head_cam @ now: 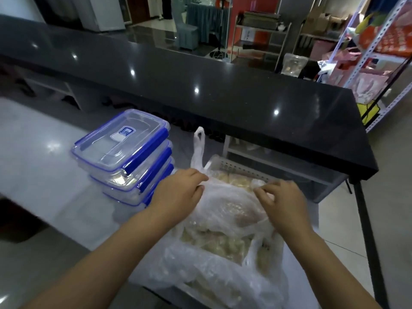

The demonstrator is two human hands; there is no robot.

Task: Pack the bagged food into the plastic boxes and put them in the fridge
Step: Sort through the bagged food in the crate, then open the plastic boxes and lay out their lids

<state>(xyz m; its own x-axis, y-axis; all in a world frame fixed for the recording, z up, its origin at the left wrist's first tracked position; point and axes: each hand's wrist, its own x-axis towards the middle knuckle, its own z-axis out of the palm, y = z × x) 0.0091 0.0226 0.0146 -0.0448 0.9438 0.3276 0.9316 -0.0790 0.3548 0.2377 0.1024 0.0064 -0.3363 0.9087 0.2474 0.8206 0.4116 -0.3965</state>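
Pale glossy countertop (44,170), and at its right edge sits the thin translucent plastic bag of pale food (225,210). Both the left hand (180,192) and right hand (283,204) pinch its far rim. Stack of clear lidded plastic boxes with blue clips (124,152) just left of it, black glossy bar (200,74) behind.

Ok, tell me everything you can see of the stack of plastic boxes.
The stack of plastic boxes stands on the pale counter, left of the bagged food. At least three show: clear, rectangular, shallow, with blue seals and clips. Lids are on, the top one labelled. The left hand lies close beside it; contact unclear.
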